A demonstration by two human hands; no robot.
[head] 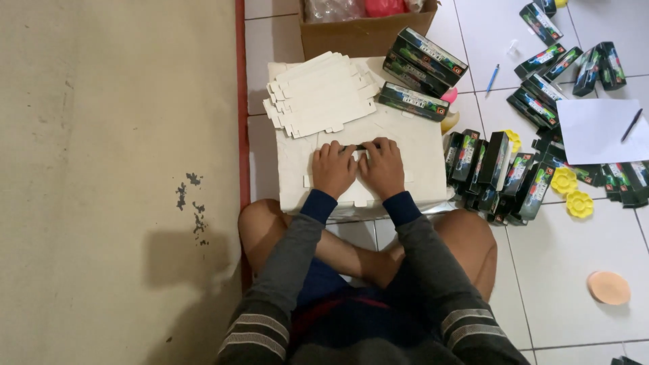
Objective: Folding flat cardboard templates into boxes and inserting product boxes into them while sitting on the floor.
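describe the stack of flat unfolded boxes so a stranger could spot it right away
Find the white board on the floor before the seated person. The stack of flat white box blanks lies fanned on its far left corner. Unlike the dark printed boxes beside it, these are plain and unfolded.

Carton blank perhaps, under hands

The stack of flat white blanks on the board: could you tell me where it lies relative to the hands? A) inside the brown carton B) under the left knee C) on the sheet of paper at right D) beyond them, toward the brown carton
D: the stack lies on the white board beyond both hands, just short of the brown carton.
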